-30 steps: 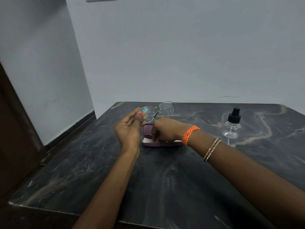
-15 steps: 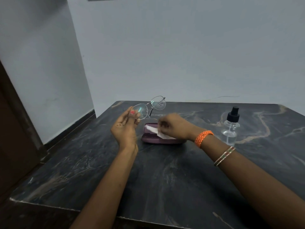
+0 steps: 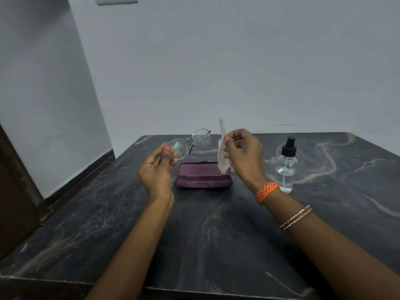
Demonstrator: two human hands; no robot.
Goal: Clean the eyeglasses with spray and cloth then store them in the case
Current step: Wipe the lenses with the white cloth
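My right hand (image 3: 242, 154) has come up off the case (image 3: 203, 175) with the cloth (image 3: 223, 152). Half a second back it was still down at the case, fingers on the white cloth lying in it. Now the cloth hangs clear above the case's right end, pinched between thumb and fingertips, its lower corner dangling near the lid rim. Grip is closed on the fabric, other fingers loosely curled.

Left hand (image 3: 157, 167) has barely shifted: it holds the eyeglasses (image 3: 190, 144) up over the far-left part of the tabletop (image 3: 205, 245), thumb and fingers pinching the near lens rim. The far lens sticks out toward the back edge, unsupported. A temple arm hangs below the bridge; I cannot tell how far it is folded.

Meaning for the task, as I judge it: the cloth is fetched and the case is now empty and open, ready to take the glasses later. The spray bottle (image 3: 285, 165) stands upright, cap on, to the right of the case near the back edge. Whether the lenses are already wetted I cannot tell.

Room: the whole front half of the tabletop is bare under my forearms. The left edge runs close to a wall corner, the back edge meets the wall. The bottle sits just beside my right wrist, so a wide elbow swing could tip it.
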